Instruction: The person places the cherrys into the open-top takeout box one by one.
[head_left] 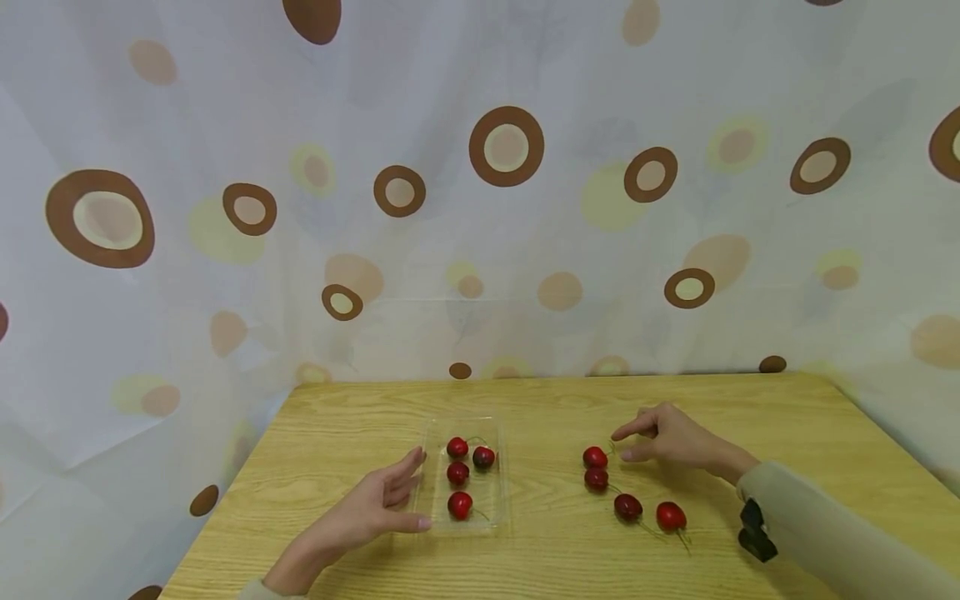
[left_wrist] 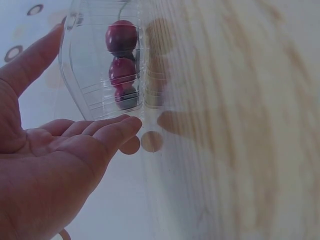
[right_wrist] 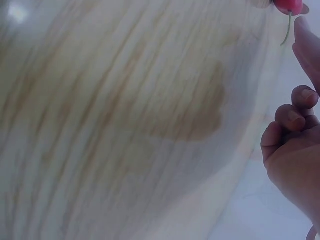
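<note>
A clear plastic box (head_left: pixel 501 492) lies on the table with several red cherries inside, stems on some of them. My left hand (head_left: pixel 375 504) is at the box's left side, fingers spread and nearly straight, with the thumb by the near corner. In the left wrist view its fingertips (left_wrist: pixel 131 122) come right up to the box wall (left_wrist: pixel 75 75). To the right of the box, my right hand (head_left: pixel 667 437) hovers beside the farthest loose cherry (head_left: pixel 595 457). Its index finger and thumb stand apart near that cherry's stem, while the other fingers are bent inward in the right wrist view.
Three more loose cherries lie nearer me on the wooden table (head_left: pixel 540 567): one touching the farthest (head_left: pixel 596 479), a dark one (head_left: pixel 627 507) and a bright one (head_left: pixel 671 517). A patterned curtain (head_left: pixel 450 233) hangs behind the table. A black band (head_left: pixel 756 531) is on the right sleeve.
</note>
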